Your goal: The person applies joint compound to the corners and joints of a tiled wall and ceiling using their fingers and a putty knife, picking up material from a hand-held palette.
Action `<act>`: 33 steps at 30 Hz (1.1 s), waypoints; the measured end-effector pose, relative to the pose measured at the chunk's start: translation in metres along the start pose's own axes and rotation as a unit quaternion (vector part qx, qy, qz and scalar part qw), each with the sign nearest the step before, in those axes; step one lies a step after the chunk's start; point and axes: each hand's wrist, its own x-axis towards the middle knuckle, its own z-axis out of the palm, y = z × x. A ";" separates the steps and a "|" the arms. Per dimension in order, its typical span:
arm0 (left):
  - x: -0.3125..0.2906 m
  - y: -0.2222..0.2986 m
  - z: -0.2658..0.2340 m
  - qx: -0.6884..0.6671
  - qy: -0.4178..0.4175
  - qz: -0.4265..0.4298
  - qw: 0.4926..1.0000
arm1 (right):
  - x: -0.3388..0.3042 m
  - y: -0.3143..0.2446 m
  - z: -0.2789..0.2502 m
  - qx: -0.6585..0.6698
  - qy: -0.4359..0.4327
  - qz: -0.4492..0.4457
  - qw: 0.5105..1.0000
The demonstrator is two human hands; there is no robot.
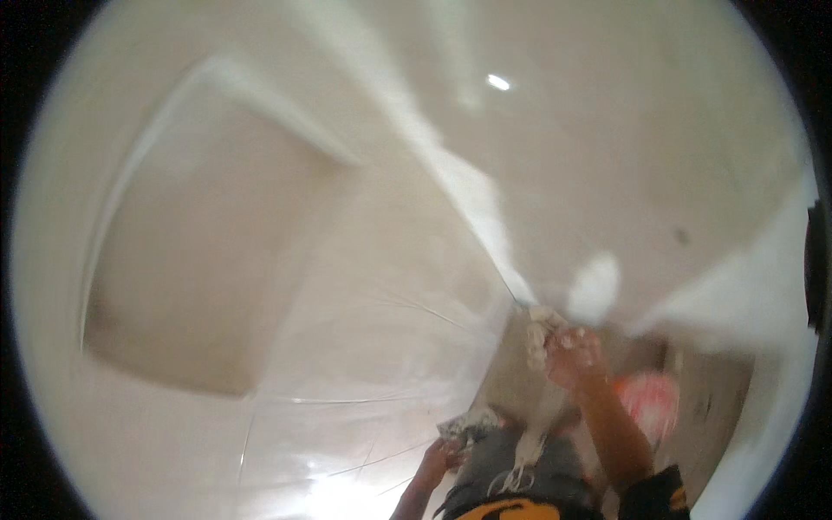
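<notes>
While Both Hands Carry Pale Stuff, Grip Looks Like the Worry

Straight to the right hand (574, 355), white-smeared and closed round a pale lump (537, 336), right by the lower end of a white band (468, 195). Slippery, I'd judge: residue on those fingers could let the lump slide and drop to the floor (507, 368). Lower left, the left hand (446, 452) is drawn in tight on a smeared tool (468, 423) beside the grey shorts (498, 464); a tilt there could spill pale stuff down the leg. Farther right, a red-and-white bucket-like thing (652, 403) shows close by the right forearm, and a careless step might knock it.

Now, what we can't call! Blur hides whether that lump is loose paste or a coated tool. The left-hand tool's outline is lost under smears, and the forearm covers some of the red thing. Outward, glare bleaches the lower wall (364, 347), and the brownish panel (217, 243) is too soft to read as recess or flat.
</notes>
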 end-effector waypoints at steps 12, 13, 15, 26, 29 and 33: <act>0.009 -0.100 -0.049 -0.284 0.055 -0.015 0.957 | 0.225 0.084 0.208 -0.983 -0.057 0.007 0.173; 0.011 -0.094 -0.051 -0.266 0.053 -0.017 0.962 | 0.233 0.078 0.198 -0.998 -0.047 0.012 0.044; 0.015 -0.114 -0.073 -0.362 0.021 -0.002 0.932 | 0.254 0.084 0.211 -0.990 -0.107 0.049 -0.071; 0.037 -0.070 -0.027 -0.298 0.085 0.062 0.949 | 0.372 0.047 0.257 -0.883 -0.312 0.196 -0.291; 0.031 -0.061 -0.008 -0.328 0.097 0.052 0.938 | 0.387 0.026 0.257 -0.880 -0.354 0.174 -0.266; 0.049 -0.079 0.009 -0.331 0.120 0.021 0.936 | 0.390 0.024 0.255 -0.869 -0.292 0.185 -0.354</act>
